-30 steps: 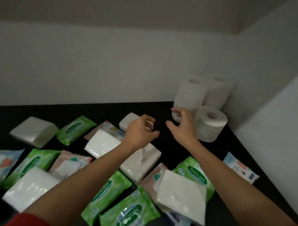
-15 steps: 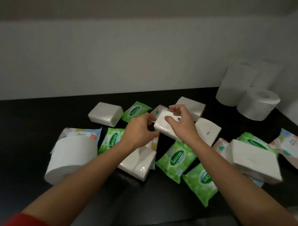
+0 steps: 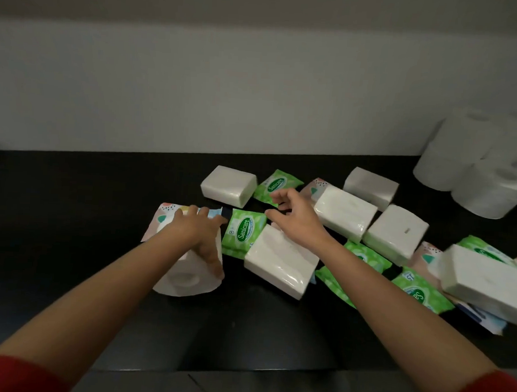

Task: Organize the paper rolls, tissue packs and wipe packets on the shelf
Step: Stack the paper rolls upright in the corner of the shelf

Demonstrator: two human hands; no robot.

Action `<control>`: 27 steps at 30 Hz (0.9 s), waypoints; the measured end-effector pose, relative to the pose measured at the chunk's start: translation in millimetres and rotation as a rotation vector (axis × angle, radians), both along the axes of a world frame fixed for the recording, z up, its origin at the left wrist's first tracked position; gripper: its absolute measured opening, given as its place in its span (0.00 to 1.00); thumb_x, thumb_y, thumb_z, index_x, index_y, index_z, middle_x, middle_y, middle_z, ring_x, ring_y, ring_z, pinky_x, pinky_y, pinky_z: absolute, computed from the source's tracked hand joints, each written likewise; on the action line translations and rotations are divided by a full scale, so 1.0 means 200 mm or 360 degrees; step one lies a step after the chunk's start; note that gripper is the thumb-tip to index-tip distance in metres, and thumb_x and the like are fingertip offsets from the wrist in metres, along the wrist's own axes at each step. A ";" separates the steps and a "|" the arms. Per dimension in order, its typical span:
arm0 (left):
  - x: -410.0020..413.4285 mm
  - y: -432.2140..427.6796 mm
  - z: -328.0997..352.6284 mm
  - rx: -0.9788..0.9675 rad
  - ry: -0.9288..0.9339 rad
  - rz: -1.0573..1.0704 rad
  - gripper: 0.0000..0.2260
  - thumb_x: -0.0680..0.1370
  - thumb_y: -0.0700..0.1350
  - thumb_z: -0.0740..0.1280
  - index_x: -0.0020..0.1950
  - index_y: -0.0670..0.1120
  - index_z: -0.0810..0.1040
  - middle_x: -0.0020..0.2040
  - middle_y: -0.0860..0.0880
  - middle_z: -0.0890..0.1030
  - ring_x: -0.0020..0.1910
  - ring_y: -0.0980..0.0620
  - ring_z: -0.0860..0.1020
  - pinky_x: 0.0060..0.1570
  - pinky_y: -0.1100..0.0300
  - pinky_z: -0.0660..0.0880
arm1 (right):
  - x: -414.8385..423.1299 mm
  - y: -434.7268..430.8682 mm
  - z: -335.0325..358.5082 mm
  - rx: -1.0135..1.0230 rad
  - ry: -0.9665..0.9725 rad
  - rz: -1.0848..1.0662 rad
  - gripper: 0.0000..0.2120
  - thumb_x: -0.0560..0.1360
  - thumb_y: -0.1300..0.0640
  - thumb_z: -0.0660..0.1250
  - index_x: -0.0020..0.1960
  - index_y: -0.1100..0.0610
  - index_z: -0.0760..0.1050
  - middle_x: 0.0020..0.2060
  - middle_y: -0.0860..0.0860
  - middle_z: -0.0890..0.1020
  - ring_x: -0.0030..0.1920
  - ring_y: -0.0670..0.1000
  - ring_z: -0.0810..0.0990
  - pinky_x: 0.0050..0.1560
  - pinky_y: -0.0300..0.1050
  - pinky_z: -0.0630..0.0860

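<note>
Two bare arms in red sleeves reach forward over the black shelf (image 3: 71, 247), both stretched nearly straight. The left hand (image 3: 196, 237) bears down on a paper roll (image 3: 185, 277) lying on its side at the front left, fingers spread over its top and thumb curled down its right flank, gripping it. The right hand (image 3: 295, 216) hangs palm down just above a green wipe packet (image 3: 243, 232), fingers loosely bent and holding nothing. Six white tissue packs (image 3: 228, 182) lie scattered across the middle and right of the shelf. About six green packets show among them, some half buried. Several pastel patterned packets (image 3: 164, 218) peek out, one touching the gripped roll. More rolls (image 3: 448, 156) stand blurred in the far right corner against the wall, three as far as I can tell.
</note>
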State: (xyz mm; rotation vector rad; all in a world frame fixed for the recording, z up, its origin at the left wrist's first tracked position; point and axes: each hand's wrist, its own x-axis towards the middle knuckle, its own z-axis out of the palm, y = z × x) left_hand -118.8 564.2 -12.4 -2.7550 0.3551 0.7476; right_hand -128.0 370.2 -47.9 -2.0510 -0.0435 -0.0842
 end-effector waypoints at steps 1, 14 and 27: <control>0.00 0.01 0.00 0.0050 0.0051 -0.0021 0.54 0.60 0.65 0.76 0.77 0.58 0.47 0.77 0.45 0.52 0.76 0.40 0.49 0.71 0.38 0.49 | 0.00 0.01 0.00 0.0002 0.0017 0.0004 0.16 0.74 0.56 0.69 0.61 0.53 0.72 0.56 0.47 0.75 0.56 0.46 0.74 0.61 0.47 0.73; 0.09 0.05 0.20 -0.0500 0.0163 0.0135 0.37 0.68 0.58 0.72 0.74 0.57 0.60 0.60 0.48 0.65 0.54 0.49 0.69 0.54 0.55 0.70 | -0.04 0.01 0.02 0.0126 0.0161 0.0081 0.19 0.74 0.54 0.70 0.62 0.52 0.70 0.56 0.47 0.75 0.58 0.48 0.75 0.57 0.42 0.74; 0.06 -0.04 0.21 -0.1896 0.0534 0.0766 0.27 0.61 0.60 0.68 0.58 0.54 0.74 0.57 0.45 0.77 0.56 0.44 0.76 0.53 0.47 0.76 | -0.21 -0.12 0.06 0.0222 0.0056 0.0416 0.54 0.55 0.43 0.78 0.73 0.43 0.51 0.65 0.37 0.65 0.66 0.39 0.67 0.64 0.40 0.71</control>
